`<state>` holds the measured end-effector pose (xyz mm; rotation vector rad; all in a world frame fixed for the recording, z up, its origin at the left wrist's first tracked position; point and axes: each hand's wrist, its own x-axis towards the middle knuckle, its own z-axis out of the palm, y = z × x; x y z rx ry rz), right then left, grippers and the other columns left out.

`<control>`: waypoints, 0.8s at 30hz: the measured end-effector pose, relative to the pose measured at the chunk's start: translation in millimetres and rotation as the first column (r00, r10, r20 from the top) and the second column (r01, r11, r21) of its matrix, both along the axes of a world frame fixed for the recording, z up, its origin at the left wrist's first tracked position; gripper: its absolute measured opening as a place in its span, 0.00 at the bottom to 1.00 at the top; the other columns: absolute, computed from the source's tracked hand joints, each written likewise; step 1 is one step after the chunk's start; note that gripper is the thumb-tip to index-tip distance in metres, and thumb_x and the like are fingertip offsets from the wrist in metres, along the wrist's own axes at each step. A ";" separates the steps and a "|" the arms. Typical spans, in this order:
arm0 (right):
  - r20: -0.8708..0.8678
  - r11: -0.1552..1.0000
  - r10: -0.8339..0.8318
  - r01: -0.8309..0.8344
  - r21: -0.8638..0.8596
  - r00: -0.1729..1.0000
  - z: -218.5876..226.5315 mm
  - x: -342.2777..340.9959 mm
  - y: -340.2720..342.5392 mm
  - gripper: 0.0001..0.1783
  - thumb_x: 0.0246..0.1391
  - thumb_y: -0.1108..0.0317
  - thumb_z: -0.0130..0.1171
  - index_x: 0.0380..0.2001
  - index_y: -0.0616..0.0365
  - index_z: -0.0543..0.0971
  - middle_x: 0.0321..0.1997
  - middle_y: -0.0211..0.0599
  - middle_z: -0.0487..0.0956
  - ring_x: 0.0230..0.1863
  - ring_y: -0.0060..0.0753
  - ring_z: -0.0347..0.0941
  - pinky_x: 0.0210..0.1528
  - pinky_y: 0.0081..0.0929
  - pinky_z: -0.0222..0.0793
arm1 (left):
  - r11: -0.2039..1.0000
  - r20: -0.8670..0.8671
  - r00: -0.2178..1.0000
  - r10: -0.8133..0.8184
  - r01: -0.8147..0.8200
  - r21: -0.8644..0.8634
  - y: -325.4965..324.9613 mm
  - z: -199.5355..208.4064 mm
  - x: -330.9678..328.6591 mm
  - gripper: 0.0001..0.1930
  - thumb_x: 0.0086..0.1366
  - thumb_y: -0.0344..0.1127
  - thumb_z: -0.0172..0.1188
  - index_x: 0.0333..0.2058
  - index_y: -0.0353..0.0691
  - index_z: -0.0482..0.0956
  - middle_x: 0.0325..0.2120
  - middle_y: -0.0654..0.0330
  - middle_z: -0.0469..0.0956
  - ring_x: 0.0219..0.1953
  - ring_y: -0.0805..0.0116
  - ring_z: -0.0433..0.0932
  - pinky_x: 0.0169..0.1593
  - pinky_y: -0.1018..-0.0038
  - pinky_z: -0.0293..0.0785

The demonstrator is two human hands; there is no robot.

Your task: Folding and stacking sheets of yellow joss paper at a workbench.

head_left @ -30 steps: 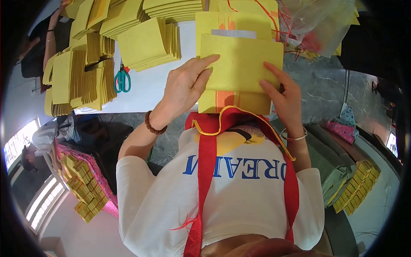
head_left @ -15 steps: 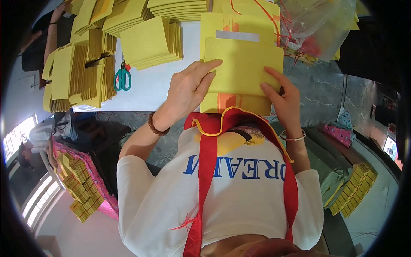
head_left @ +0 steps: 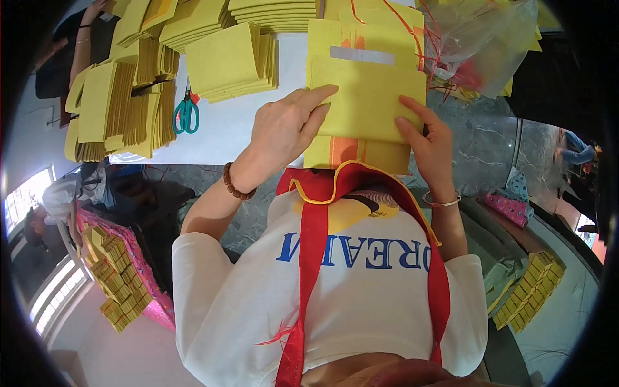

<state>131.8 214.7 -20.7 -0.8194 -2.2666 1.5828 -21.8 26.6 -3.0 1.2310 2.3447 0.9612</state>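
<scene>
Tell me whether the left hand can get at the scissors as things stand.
Probably yes: the scissors lie to the left of the left hand, with only white table between them. That hand now touches the yellow paper, but could likely leave it.

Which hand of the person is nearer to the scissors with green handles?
Left. The left hand is right of the scissors, on the left side of the yellow paper; the right hand is farther right, at its right edge.

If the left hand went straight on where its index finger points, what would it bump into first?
Probably the yellow sheet that the left hand appears to touch, though depth is unclear.
</scene>
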 end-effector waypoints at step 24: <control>-0.116 0.724 0.012 0.071 0.686 0.993 0.3 7.7 -13.8 0.23 0.48 0.62 0.60 0.48 0.54 0.75 0.52 0.38 0.73 0.50 0.39 0.71 0.50 0.36 0.63 | 0.926 -0.450 0.817 -0.361 0.373 -0.065 46.1 -19.4 17.4 0.29 0.60 0.46 0.54 0.57 0.37 0.62 0.57 0.51 0.60 0.60 0.54 0.57 0.61 0.59 0.52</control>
